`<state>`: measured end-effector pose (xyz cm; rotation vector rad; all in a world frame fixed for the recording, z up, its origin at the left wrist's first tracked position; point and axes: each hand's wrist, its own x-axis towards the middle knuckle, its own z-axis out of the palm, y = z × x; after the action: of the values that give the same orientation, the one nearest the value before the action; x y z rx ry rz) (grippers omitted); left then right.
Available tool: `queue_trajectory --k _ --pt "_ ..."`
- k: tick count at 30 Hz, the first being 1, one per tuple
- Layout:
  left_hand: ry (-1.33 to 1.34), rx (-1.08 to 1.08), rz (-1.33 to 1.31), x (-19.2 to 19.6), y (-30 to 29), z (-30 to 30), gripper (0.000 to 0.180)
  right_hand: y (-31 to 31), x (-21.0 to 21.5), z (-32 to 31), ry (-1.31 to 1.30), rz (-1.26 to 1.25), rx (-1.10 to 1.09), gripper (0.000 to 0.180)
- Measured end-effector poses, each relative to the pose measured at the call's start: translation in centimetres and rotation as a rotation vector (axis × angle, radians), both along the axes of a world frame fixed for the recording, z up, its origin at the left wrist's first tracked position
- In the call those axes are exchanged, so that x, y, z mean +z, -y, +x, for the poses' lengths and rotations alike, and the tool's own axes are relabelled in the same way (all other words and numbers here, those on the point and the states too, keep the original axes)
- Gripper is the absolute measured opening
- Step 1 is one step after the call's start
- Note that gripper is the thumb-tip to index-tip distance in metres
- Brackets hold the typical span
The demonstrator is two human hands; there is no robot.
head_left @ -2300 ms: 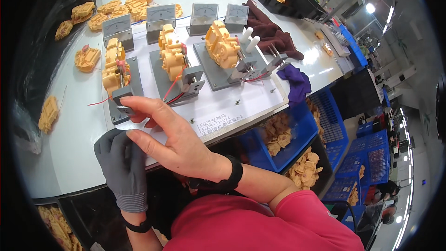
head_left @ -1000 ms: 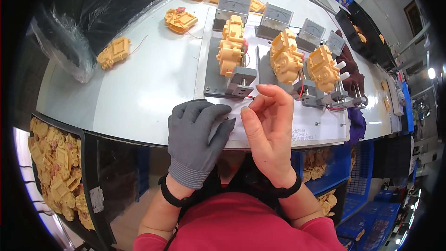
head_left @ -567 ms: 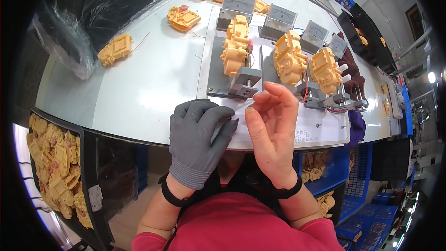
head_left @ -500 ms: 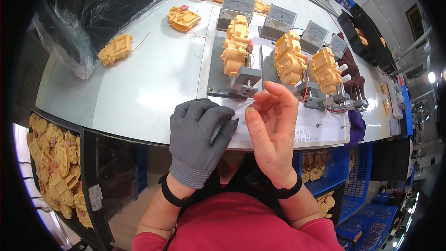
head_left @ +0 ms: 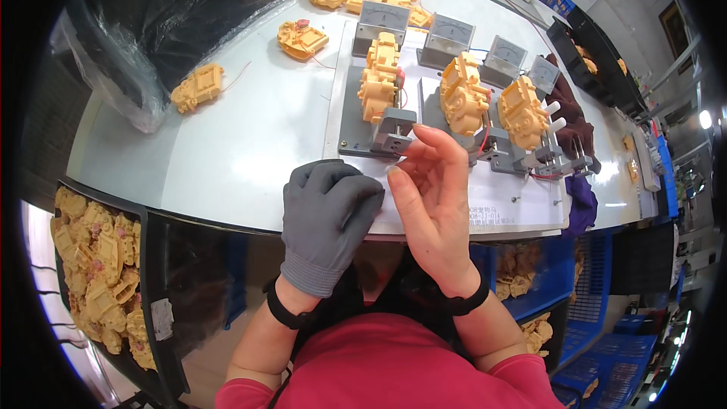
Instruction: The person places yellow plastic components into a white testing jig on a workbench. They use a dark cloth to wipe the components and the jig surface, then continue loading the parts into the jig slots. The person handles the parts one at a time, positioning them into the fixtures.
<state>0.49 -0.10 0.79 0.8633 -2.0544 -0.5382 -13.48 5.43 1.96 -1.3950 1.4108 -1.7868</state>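
Observation:
My left hand, in a grey glove, rests at the table's front edge with its fingers curled in and pressed together. Whatever may be inside that grip is hidden. Bare and loosely cupped, my right hand has its thumb apart from its fingers, and nothing shows in it. Its fingertips are nearest to the grey clamp block of the left test fixture. A yellow plastic gearbox housing stands upright in that fixture. Two more housings, a middle one and a right one, stand in neighbouring fixtures.
Analog meters stand behind the fixtures. Loose housings with thin wires lie left and at the back. A black bin full of housings is at lower left, and blue crates sit under the table. A purple cloth lies right.
My left thumb and fingers have drawn together, closing the gap between them. My right hand has shifted slightly left. The whole view has moved a little.

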Motion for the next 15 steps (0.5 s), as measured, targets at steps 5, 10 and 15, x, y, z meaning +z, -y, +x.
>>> queue_trajectory --k 5,10,15 --pt "-0.007 0.000 -0.015 -0.1 -0.2 0.0 0.015 0.2 -0.1 0.1 0.006 -0.024 -0.006 0.050" --pt "0.016 0.002 -0.027 -0.2 -0.3 -0.1 0.018 0.0 0.0 -0.1 -0.058 -0.031 -0.020 0.048" --pt "-0.082 -0.131 0.324 1.5 1.1 1.2 0.030 0.5 0.4 -0.2 -0.037 -0.028 0.020 0.047"
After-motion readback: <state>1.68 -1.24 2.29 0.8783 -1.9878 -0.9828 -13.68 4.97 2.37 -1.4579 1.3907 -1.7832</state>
